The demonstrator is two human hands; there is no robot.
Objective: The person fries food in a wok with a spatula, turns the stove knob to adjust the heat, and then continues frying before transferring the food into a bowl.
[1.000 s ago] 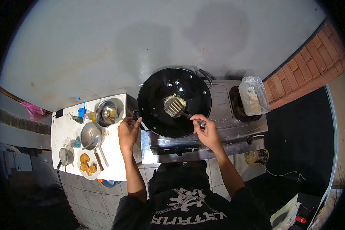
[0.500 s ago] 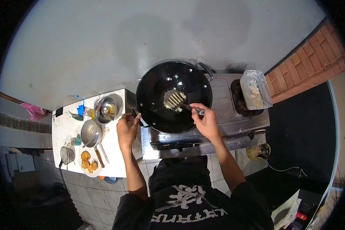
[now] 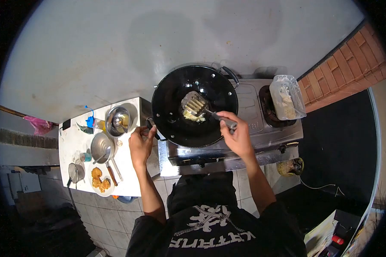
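A large black wok [image 3: 171, 90] stands on the left side of a metal gas stove [image 3: 246, 107]. My right hand [image 3: 238, 135] is closed on the handle of a slotted spatula [image 3: 194, 104], whose head is inside the wok. Partly under and just below the spatula head lies a pale yellow piece of food [image 3: 194, 115]. At the wok's lower left, my left hand [image 3: 142, 143] grips the black side handle [image 3: 150, 123] between thumb and fingers.
A white table [image 3: 131, 182] on the left bears metal bowls [image 3: 118, 121], a strainer [image 3: 76, 172], a bottle [image 3: 94, 123] and a plate [image 3: 109, 189] of fried pieces [image 3: 97, 175]. A plastic tub [image 3: 287, 100] sits over the right burner; a gas cylinder [image 3: 289, 167] stands below.
The spatula head has moved up and slightly left, showing more of the food beneath it. My right hand has shifted right. My left hand has stayed at the wok handle.
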